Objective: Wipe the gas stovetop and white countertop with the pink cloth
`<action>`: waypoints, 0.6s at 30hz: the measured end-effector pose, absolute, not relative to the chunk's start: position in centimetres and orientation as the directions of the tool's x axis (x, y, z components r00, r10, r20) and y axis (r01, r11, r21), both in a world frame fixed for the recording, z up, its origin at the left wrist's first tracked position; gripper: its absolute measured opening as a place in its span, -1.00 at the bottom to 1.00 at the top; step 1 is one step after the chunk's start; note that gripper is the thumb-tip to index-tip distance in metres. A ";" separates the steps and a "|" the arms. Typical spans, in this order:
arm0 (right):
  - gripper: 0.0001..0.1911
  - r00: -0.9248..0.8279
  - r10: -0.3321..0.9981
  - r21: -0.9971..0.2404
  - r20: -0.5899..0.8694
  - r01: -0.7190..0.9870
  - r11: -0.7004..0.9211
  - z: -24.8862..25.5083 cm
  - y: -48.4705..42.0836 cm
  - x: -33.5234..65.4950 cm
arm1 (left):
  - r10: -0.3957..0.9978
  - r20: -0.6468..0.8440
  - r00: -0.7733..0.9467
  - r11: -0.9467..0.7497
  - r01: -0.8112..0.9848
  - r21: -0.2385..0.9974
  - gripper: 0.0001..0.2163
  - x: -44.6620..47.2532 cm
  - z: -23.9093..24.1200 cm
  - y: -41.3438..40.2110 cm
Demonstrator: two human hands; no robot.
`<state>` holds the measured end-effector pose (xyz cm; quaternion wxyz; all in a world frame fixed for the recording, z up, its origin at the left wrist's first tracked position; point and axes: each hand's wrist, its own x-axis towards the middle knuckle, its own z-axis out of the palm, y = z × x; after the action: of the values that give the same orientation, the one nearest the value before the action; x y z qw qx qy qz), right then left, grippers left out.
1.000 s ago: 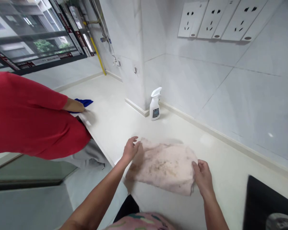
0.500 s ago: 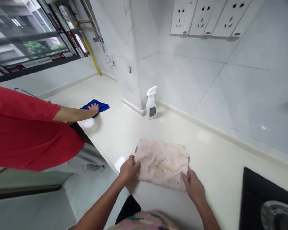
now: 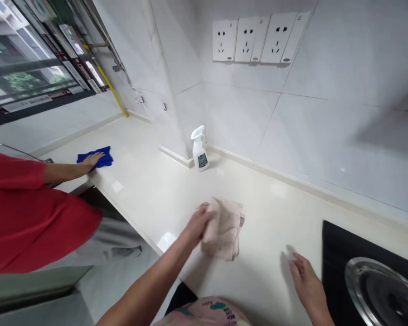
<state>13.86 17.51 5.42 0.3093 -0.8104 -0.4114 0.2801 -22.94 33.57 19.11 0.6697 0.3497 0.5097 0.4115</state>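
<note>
A pale pink cloth [image 3: 227,228] lies partly on the white countertop in front of me, its left part lifted and folding over. My left hand [image 3: 201,222] grips that raised left edge, fingers closed on the fabric. To the right, my right hand [image 3: 306,278] hovers apart from the cloth, beside the black cooktop, holding nothing, with its fingers loosely curled and the thumb apart. Behind the cloth, near the wall corner, a white spray bottle [image 3: 200,151] stands upright.
At the left, a co-worker in a red shirt [image 3: 27,217] presses a hand [image 3: 92,159] on a blue cloth [image 3: 105,156] on the counter. A black cooktop [image 3: 333,253] is at the right. Wall sockets [image 3: 246,40] are above, and the counter's front edge [image 3: 136,226] runs diagonally.
My right hand has let go of the pink cloth and moved right. My left hand has lifted the cloth's left side and is folding it rightward. The co-worker's hand has slid the blue cloth left.
</note>
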 end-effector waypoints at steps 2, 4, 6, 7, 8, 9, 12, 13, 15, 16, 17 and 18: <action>-0.27 0.512 0.841 -0.741 -0.172 0.496 -0.453 5.2 16.8 14.0 | 0.880 -0.369 0.300 0.403 -0.059 0.913 -0.42 -19.7 17.9 32.5; -0.27 0.508 0.854 -0.745 -0.116 0.524 -0.413 5.0 16.2 14.2 | 0.880 -0.311 0.359 0.284 0.128 0.950 -0.38 -18.0 16.2 31.2; -0.29 0.498 0.866 -0.720 -0.035 0.589 -0.368 4.8 15.6 14.6 | 0.919 -0.183 0.351 0.071 0.309 0.948 -0.49 -18.0 14.3 29.8; -0.31 0.496 0.868 -0.694 0.011 0.629 -0.351 4.8 15.5 14.8 | 0.929 -0.104 0.355 -0.047 0.391 0.919 -0.57 -18.3 13.4 29.1; -0.31 0.495 0.867 -0.662 0.056 0.669 -0.338 4.7 15.4 15.0 | 0.928 -0.034 0.371 -0.154 0.463 0.873 -0.64 -18.7 12.6 28.5; -0.32 0.496 0.863 -0.627 0.099 0.704 -0.333 4.6 15.4 15.1 | 0.920 0.023 0.390 -0.243 0.525 0.816 -0.68 -19.1 11.8 28.0; -0.29 0.485 0.854 -0.510 0.187 0.791 -0.338 4.5 16.0 14.2 | 0.895 0.095 0.435 -0.393 0.671 0.629 -0.68 -19.4 10.0 27.3; -0.29 0.477 0.855 -0.472 0.202 0.813 -0.342 4.6 16.4 13.6 | 0.886 0.097 0.454 -0.423 0.703 0.572 -0.66 -19.0 9.5 27.4; -0.30 0.458 0.863 -0.420 0.212 0.840 -0.343 4.6 16.9 12.5 | 0.850 0.077 0.520 -0.490 0.730 0.477 -0.57 -17.9 8.8 28.1; -0.30 0.452 0.867 -0.415 0.208 0.844 -0.340 4.6 17.1 12.1 | 0.829 0.059 0.556 -0.521 0.730 0.443 -0.51 -17.2 8.5 28.7; -0.31 0.451 0.872 -0.431 0.189 0.836 -0.339 4.6 17.1 12.0 | 0.807 0.040 0.589 -0.548 0.723 0.421 -0.45 -16.5 8.3 29.3; -0.31 0.449 0.879 -0.459 0.158 0.822 -0.338 4.5 17.2 12.0 | 0.786 0.020 0.617 -0.570 0.713 0.409 -0.38 -15.8 8.2 30.0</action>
<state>12.00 17.16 4.50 0.2438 -0.8156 -0.5213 0.0592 -15.78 29.97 8.17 0.1836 0.8803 0.4257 0.1003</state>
